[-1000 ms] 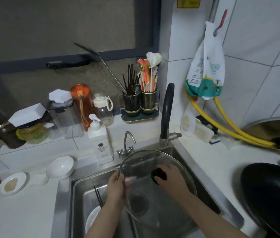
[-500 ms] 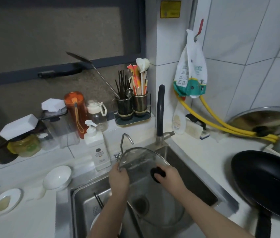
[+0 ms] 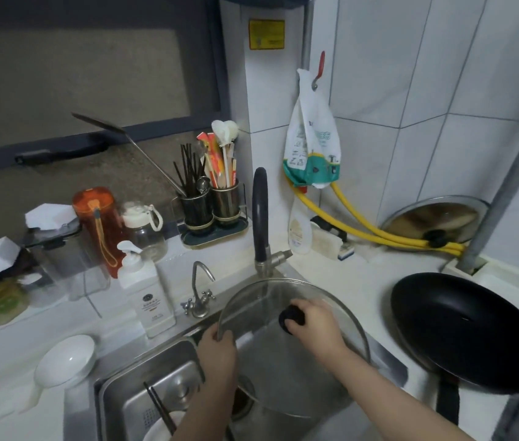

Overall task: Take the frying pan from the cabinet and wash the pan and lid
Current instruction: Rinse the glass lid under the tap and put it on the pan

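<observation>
- Kitchen corner: white worktop (image 3: 363, 281), tiled walls, steel sink (image 3: 162, 377).
- Glass lid (image 3: 283, 361): held tilted over the sink basin, below the black faucet (image 3: 259, 218).
- Right hand (image 3: 315, 323): fingers curled round the lid's black knob (image 3: 290, 316).
- Left hand (image 3: 218, 351): pinches the lid's left rim.
- Frying pan (image 3: 468, 332): black, on the worktop right of the sink, well apart from the lid.
- Soap dispenser (image 3: 145, 288): white, behind the sink's left side.

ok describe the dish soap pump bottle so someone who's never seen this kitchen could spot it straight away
Start at the steel sink and go to the counter along its back edge, just left of the small chrome tap. The soap bottle stands there upright: white, squarish, with a pump top and a round dark label, unlike the clear and orange containers behind it.
</observation>
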